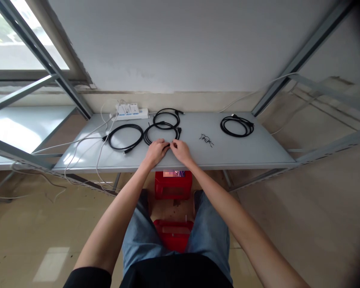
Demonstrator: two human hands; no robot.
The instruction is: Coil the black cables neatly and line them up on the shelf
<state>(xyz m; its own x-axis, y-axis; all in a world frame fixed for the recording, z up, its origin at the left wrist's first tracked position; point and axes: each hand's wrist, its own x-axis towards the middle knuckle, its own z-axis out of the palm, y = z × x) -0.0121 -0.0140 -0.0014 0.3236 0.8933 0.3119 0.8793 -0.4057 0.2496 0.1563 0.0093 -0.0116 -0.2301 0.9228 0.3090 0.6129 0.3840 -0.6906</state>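
My left hand (157, 151) rests over the front of a coiled black cable (146, 138), its fingers closed on the loop. Facing it, my right hand (181, 151) is closed in a pinch at the same spot, the fingertips almost meeting the left ones. Whatever lies between the right fingertips is too small to make out. The near side of the coil is partly hidden by both hands, and one of its plugs (179, 131) shows on the right. A second coiled cable (179, 120) lies just behind, touching or overlapping it.
Left on the grey shelf (228, 154) lies another black coil (109, 141); a further coil (222, 127) is at the right. Several thin black ties (207, 140) lie between. A white power strip (142, 114) with white cords stands behind. Metal posts flank the shelf; a red stool (173, 190) is below.
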